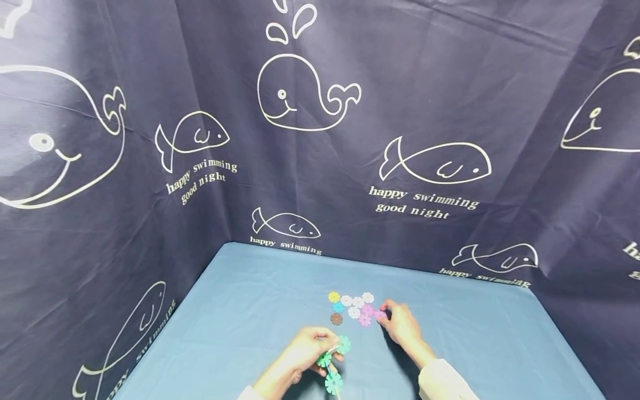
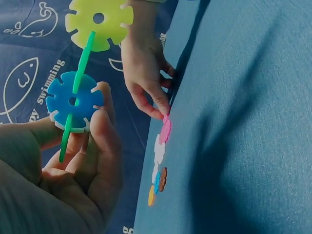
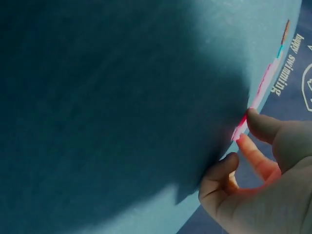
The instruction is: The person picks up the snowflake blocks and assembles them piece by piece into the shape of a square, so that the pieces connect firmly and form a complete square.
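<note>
My left hand (image 1: pixel 312 350) holds a chain of joined flower-shaped discs, with green discs (image 1: pixel 334 383) in the head view. In the left wrist view, a blue disc (image 2: pixel 74 100) sits by the left fingertips, and a yellow-green disc (image 2: pixel 109 22) stands above it, linked by a green disc seen edge-on. My right hand (image 1: pixel 401 324) is at the right end of the loose discs, thumb and forefinger touching a pink disc (image 1: pixel 381 314) flat on the table. A bit of red shows by its fingertips; whether it is a separate disc I cannot tell.
Pink discs (image 1: pixel 365 319), several white discs (image 1: pixel 357 302), a yellow disc (image 1: pixel 334 297), a blue disc (image 1: pixel 338 306) and a brown disc (image 1: pixel 336 319) lie on the blue table (image 1: pixel 240 311). Dark cloth (image 1: pixel 330 183) with fish and whale drawings hangs behind and at the sides.
</note>
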### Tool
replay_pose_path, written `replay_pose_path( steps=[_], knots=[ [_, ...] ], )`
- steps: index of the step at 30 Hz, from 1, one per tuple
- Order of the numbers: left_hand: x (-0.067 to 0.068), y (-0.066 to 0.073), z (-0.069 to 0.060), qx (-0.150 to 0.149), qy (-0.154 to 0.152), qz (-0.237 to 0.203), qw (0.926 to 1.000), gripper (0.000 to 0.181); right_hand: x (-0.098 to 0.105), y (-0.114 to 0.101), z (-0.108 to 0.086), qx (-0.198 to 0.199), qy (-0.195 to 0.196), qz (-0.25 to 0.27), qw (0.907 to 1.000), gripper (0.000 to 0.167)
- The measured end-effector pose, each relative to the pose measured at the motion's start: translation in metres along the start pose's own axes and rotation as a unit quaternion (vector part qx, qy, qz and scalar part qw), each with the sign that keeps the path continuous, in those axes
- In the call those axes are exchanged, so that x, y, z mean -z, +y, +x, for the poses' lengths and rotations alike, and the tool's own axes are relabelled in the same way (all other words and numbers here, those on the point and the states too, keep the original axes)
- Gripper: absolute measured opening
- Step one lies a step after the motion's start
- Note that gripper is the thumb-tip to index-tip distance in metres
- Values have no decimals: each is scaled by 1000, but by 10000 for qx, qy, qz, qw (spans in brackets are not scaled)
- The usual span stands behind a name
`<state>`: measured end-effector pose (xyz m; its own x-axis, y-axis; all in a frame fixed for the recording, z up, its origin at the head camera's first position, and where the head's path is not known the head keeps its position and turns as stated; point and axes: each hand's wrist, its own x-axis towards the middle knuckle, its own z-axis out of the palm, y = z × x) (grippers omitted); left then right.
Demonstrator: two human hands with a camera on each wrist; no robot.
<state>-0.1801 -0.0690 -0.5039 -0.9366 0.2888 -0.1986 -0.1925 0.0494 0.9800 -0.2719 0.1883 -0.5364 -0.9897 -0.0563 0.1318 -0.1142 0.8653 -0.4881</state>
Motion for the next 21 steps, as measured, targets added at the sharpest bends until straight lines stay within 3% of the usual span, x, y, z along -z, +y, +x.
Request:
replay_pose_path(
  steps=[3,7,10,12,14,19,21],
  knots=[
    [-1,0,0,15,18,-23,10000,15,-2,3,-1,-85,9,159,9998,29],
    [-1,-1,0,32,47,-101,9999,15,1,4,-6,-79,-27,760,9971,30],
    [-1,-1,0,11,57,-138,9999,15,6,1,-14,-79,-132,1297,9914,27],
    [-2,-2,0,1,60,-153,9999,15,9,-3,-22,-165,-382,1808,9826,23],
    [-2,-2,-1,-14,56,-145,9999,16,12,-9,-30,-170,-752,2469,9660,17],
    [-3,-2,-1,-99,103,-26,9999,17,20,-27,-47,276,-1720,3986,9004,21],
    [-3,-1,-1,-141,138,37,9998,16,23,-34,-52,509,-1907,4306,8807,24]
  ],
)
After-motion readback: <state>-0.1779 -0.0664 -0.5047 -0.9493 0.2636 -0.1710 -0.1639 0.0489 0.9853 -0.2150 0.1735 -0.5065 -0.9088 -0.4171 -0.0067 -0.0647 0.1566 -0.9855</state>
